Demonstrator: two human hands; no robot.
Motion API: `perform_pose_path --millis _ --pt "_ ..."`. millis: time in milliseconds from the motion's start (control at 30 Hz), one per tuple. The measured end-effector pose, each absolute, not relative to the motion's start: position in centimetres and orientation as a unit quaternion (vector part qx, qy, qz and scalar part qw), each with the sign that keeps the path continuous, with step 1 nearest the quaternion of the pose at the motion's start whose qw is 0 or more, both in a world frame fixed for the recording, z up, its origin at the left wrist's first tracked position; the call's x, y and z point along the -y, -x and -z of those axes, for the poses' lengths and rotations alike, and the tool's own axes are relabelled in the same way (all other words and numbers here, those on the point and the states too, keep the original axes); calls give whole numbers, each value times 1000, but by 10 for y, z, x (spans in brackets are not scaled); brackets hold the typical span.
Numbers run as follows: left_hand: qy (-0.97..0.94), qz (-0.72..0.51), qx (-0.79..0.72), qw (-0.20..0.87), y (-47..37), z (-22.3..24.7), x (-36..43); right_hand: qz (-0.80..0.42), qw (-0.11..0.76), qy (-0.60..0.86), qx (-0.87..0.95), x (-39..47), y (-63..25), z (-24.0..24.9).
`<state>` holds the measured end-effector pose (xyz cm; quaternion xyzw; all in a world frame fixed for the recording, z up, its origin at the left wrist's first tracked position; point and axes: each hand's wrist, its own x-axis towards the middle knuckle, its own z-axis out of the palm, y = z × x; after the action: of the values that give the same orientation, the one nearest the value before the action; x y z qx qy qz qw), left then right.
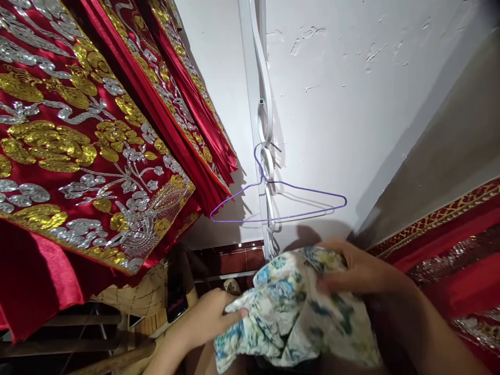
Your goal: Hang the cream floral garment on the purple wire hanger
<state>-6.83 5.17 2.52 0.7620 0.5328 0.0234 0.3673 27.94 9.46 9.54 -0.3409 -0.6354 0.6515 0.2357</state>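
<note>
A white cloth garment with a blue, green and yellow floral print point(281, 312) is bunched up low in the middle of the view. My left hand point(214, 317) grips its left edge, thumb on top of the fabric. On the upper right side, my right hand point(347, 265) is closed on the same garment, slightly blurred. Its full shape is hidden by the folds. Above both hands a purple wire hanger point(279, 217) hangs by its hook from a white curled metal bracket point(267, 120), with nothing on it.
Red cloth with gold and silver sequin flowers point(50, 146) hangs at the left. More red sequined fabric point(461, 260) is at the right. Behind is a white wall point(332, 104) with peeling paint. A dark phone point(176, 297) lies on wooden furniture point(152, 325) at lower left.
</note>
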Motion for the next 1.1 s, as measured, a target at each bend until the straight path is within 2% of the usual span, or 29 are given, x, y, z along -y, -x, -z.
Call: perform_pose_path --millis 100,167,400,500,667,800,900,1100 --pt "-786 -35 -558 263 93 -35 -70 -421 362 407 725 -119 -269 -101" --pt "-799 -81 -555 216 102 -45 -85 -342 410 429 729 -139 -255 -89" --pt "-728 -152 -651 154 116 -65 -108 -353 447 445 691 -179 -244 -31" --pt "-714 -206 -659 121 117 -72 -102 -348 449 450 689 -172 -252 -31" --pt "-770 -317 -548 71 89 -95 -98 -360 447 455 681 -156 -246 -33" --pt "-745 -417 -520 26 57 -109 -109 -365 447 448 683 -148 -235 -34" --pt "-745 -414 -521 44 50 -112 -118 -359 454 453 678 -144 -241 -40" --pt "-751 -413 -508 84 62 -110 -123 -313 617 506 515 -153 -292 -50"
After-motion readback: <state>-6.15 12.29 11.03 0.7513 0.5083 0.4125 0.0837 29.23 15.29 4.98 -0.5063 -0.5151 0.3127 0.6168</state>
